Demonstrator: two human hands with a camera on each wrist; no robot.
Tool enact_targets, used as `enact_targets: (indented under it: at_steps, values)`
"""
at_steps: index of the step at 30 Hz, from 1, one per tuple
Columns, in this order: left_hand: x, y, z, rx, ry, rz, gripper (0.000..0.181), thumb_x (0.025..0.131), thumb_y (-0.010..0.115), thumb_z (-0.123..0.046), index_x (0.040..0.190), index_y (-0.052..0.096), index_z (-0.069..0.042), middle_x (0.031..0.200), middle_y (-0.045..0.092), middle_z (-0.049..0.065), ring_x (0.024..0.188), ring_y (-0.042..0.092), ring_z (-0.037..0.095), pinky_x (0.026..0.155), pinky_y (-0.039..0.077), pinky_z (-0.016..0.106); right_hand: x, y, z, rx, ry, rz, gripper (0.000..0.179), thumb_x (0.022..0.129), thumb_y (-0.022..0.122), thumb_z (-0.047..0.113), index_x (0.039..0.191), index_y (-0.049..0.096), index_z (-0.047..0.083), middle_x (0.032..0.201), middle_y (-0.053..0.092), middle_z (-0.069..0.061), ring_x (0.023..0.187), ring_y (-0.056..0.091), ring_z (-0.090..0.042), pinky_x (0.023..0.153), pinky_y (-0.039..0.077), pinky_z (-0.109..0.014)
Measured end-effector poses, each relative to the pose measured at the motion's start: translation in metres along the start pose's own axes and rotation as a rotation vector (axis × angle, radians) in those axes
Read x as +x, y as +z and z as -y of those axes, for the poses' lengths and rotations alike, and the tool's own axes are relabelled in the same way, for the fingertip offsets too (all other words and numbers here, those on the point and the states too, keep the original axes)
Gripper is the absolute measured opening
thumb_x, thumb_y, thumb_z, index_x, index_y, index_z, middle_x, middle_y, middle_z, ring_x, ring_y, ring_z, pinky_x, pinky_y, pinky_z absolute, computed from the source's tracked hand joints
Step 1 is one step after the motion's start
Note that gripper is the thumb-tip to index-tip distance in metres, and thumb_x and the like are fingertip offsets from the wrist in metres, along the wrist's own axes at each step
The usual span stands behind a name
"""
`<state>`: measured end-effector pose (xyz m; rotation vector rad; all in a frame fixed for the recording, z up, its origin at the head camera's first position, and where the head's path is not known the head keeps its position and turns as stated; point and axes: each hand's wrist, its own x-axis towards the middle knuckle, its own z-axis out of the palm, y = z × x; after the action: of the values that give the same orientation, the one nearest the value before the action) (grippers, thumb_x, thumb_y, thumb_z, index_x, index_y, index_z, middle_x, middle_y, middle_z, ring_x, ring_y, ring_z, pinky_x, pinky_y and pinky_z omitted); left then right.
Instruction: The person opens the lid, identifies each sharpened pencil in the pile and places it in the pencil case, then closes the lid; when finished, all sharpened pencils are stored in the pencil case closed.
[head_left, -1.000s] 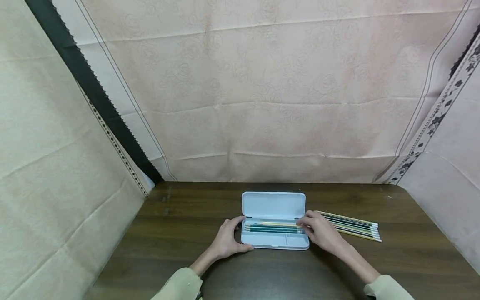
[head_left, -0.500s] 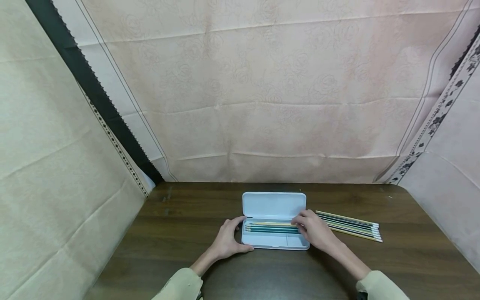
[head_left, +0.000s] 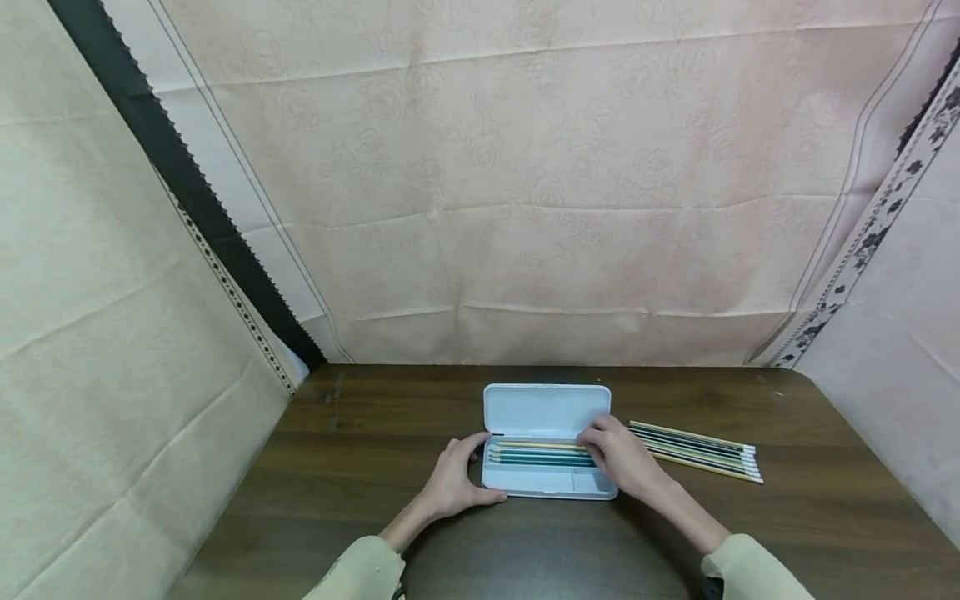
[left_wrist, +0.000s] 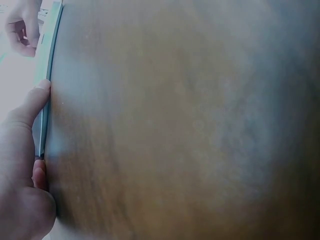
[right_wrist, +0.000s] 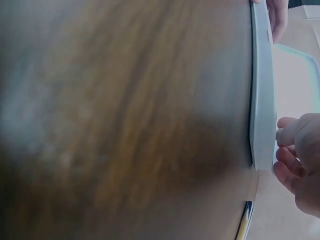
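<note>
A light-blue pencil case [head_left: 525, 482] lies with its lid [head_left: 547, 408] raised. My left hand [head_left: 453, 482] grips the left end of the case between thumb and fingers; in the left wrist view the thumb presses the case's front wall [left_wrist: 47, 55]. Inside, several green pencils [head_left: 536, 460] lie side by side, with a yellow pencil [head_left: 536, 444] behind them. My right hand [head_left: 618, 454] reaches over the right part of the case, its curled fingers pinching the yellow pencil near its right end. Those fingers cover the pencils' right ends.
Several more pencils [head_left: 705, 452], dark green and yellow with white ends, lie in a fanned row on the wooden table [head_left: 375, 467], right of the case. Pale patterned cloth [head_left: 562, 208] hangs behind the table and along both sides.
My right hand has moved left over the case, and the yellow pencil has slid left with it, now lying along the green ones. The left hand has stayed on the case.
</note>
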<state>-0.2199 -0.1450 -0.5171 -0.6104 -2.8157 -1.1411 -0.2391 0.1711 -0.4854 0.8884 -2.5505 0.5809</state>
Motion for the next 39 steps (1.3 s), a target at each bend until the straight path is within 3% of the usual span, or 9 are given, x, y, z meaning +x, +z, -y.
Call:
enact_targets:
  at_steps: [6, 13, 22, 30, 34, 39]
  values:
    - [0.001, 0.0, -0.001, -0.008, -0.007, 0.008, 0.092, 0.071, 0.088, -0.049, 0.146, 0.048, -0.014, 0.128, 0.055, 0.003, 0.107, 0.047, 0.02, 0.085, 0.044, 0.039, -0.006, -0.012, -0.007, -0.012, 0.042, -0.026, 0.019, 0.079, 0.082, -0.003, 0.094, 0.077, 0.009, 0.092, 0.063, -0.002, 0.082, 0.056, -0.017, 0.073, 0.053, -0.036]
    - [0.001, -0.002, -0.001, 0.002, 0.002, 0.004, 0.092, 0.071, 0.089, -0.049, 0.146, 0.048, -0.014, 0.127, 0.056, 0.004, 0.107, 0.048, 0.02, 0.085, 0.044, 0.039, -0.031, -0.036, -0.036, -0.021, 0.056, -0.103, 0.024, 0.076, 0.08, -0.008, 0.093, 0.076, 0.009, 0.087, 0.064, 0.002, 0.079, 0.058, -0.015, 0.066, 0.053, -0.037]
    - [0.0, -0.002, 0.0, -0.002, -0.003, 0.006, 0.092, 0.071, 0.088, -0.049, 0.146, 0.048, -0.014, 0.127, 0.055, 0.003, 0.107, 0.047, 0.019, 0.084, 0.044, 0.039, -0.073, -0.06, -0.072, -0.097, -0.029, -0.203, 0.033, 0.065, 0.082, -0.013, 0.084, 0.072, 0.013, 0.081, 0.062, 0.006, 0.072, 0.057, -0.012, 0.061, 0.049, -0.036]
    - [-0.001, -0.003, 0.0, -0.004, 0.007, -0.002, 0.092, 0.071, 0.089, -0.049, 0.145, 0.048, -0.013, 0.128, 0.056, 0.003, 0.107, 0.048, 0.02, 0.084, 0.044, 0.039, -0.103, -0.074, -0.085, -0.148, 0.042, -0.181, 0.036, 0.064, 0.085, -0.009, 0.085, 0.073, 0.017, 0.084, 0.062, 0.009, 0.075, 0.057, -0.014, 0.065, 0.047, -0.037]
    - [-0.001, -0.002, 0.0, -0.011, 0.007, -0.002, 0.092, 0.071, 0.088, -0.048, 0.145, 0.048, -0.013, 0.128, 0.056, 0.004, 0.108, 0.047, 0.02, 0.085, 0.044, 0.04, -0.114, -0.077, -0.091, -0.169, 0.072, -0.186, 0.037, 0.062, 0.085, -0.01, 0.086, 0.073, 0.016, 0.086, 0.062, 0.006, 0.079, 0.059, -0.021, 0.069, 0.045, -0.036]
    - [-0.002, -0.002, 0.001, -0.01, 0.006, 0.0, 0.092, 0.071, 0.089, -0.048, 0.145, 0.048, -0.013, 0.128, 0.055, 0.004, 0.107, 0.047, 0.02, 0.085, 0.044, 0.04, -0.123, -0.079, -0.096, -0.182, 0.104, -0.192, 0.037, 0.062, 0.083, -0.01, 0.086, 0.073, 0.015, 0.089, 0.062, 0.002, 0.084, 0.057, -0.032, 0.072, 0.041, -0.044]
